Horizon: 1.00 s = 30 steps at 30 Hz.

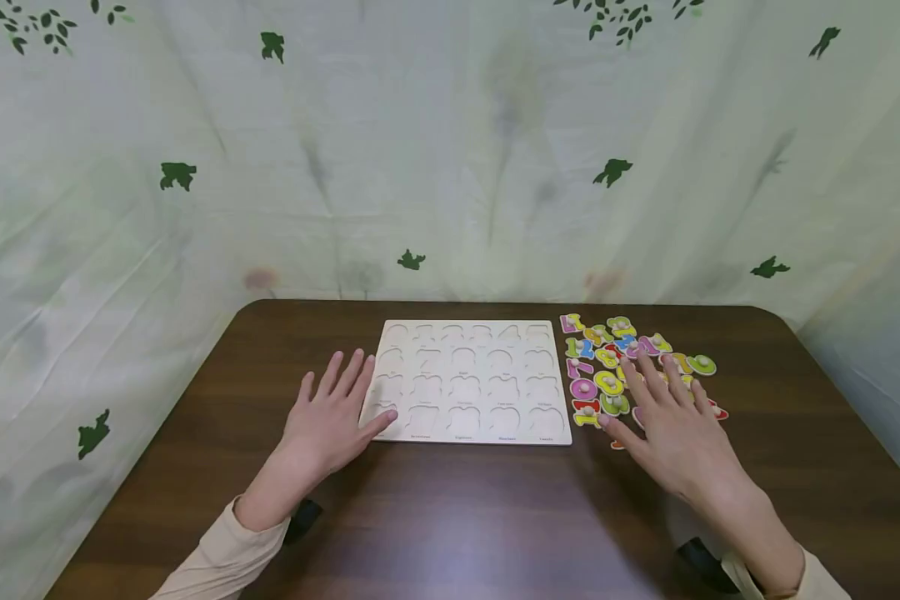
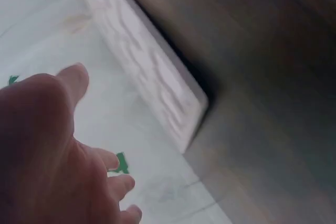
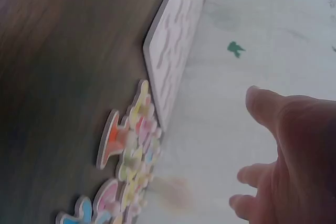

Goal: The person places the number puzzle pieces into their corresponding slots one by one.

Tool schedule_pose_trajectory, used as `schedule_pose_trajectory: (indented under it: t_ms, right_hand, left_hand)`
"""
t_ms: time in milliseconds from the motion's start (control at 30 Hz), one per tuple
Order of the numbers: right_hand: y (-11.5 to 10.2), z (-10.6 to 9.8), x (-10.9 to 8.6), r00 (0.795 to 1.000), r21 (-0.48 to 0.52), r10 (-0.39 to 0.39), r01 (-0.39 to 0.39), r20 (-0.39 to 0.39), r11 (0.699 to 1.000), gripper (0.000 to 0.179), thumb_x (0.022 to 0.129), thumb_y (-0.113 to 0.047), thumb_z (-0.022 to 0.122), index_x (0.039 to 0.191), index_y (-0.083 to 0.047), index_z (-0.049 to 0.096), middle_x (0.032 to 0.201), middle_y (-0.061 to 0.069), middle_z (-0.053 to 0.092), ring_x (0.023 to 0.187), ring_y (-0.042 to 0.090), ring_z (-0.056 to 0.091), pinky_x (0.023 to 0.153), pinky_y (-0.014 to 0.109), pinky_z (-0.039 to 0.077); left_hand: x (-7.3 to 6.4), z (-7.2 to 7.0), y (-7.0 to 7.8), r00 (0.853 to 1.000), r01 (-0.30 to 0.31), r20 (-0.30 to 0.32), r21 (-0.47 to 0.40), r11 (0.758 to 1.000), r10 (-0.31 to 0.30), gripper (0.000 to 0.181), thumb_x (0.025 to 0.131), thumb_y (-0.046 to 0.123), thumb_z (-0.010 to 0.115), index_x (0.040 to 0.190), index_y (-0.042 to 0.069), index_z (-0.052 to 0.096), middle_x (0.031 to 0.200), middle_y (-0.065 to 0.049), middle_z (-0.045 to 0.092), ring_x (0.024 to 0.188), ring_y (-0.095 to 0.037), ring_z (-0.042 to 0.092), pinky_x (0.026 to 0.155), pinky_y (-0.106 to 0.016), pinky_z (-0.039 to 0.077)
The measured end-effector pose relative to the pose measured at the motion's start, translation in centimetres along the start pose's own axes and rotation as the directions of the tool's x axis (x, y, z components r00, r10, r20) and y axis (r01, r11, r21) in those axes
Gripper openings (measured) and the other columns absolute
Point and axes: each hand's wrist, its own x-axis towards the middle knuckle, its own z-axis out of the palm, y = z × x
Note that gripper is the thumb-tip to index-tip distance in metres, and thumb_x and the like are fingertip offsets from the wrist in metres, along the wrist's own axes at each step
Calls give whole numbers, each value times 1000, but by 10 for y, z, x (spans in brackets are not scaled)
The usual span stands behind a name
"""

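A white puzzle board point(image 1: 463, 437) with rows of number-shaped recesses lies flat on the table. My left hand point(image 1: 328, 417) is over its left edge, fingers spread, thumb overlapping the lower left corner in the head view. To the board's right lies a cluster of colourful number puzzle pieces with small knobs, among them a yellow zero point(image 1: 609, 383) and a pink one point(image 1: 583, 389). My right hand point(image 1: 678, 433) hovers over the right part of this cluster with fingers spread, hiding some pieces. Both wrist views show the left hand point(image 2: 58, 156) and right hand point(image 3: 294, 150) holding nothing.
The dark wooden table point(image 1: 450, 525) has rounded far corners. Behind it hangs a pale curtain point(image 1: 435, 167) with green leaf prints. An orange piece point(image 3: 113, 139) lies at the near edge of the cluster in the right wrist view.
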Motion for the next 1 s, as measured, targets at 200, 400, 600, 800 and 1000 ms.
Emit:
schedule_pose_trajectory:
  t_ms: [200,400,600,800,1000]
  right_hand:
    - [14,-3,0,1000,-41,-15,15,4,999,87,97,-62,45,158,-8,15,164,13,3,148,38,-6,113,61,-4]
    - [31,-1,-3,999,-60,-47,48,14,997,83,98,-58,46,158,-9,16,164,14,6,148,34,-9,114,57,-8]
    - [49,-1,-5,996,-63,-83,84,11,995,81,98,-57,48,159,-12,16,163,16,11,149,30,-9,115,51,-11]
    - [64,0,-5,992,-25,-125,126,34,992,78,99,-50,52,159,-14,18,162,16,14,149,30,-6,115,49,-11]
    - [76,7,4,955,74,-291,295,-59,953,59,94,-26,68,145,-7,47,155,15,35,146,34,20,116,52,12]
  left_hand:
    - [10,6,-11,992,-73,101,19,997,71,86,95,64,45,156,6,24,162,-14,18,149,-36,9,113,-62,13]
    - [19,14,-18,975,-67,211,-14,998,68,91,94,67,42,157,4,21,162,-16,16,148,-37,12,111,-63,15]
    - [24,19,-24,952,-38,302,-66,997,57,97,93,71,41,157,4,16,162,-18,12,147,-39,12,109,-67,16]
    - [26,21,-26,946,-34,318,-90,995,61,100,91,74,39,158,5,12,163,-17,10,147,-39,12,107,-67,21]
    - [25,21,-26,944,-27,324,-102,994,59,102,91,74,40,158,4,10,163,-18,8,147,-39,12,107,-66,22]
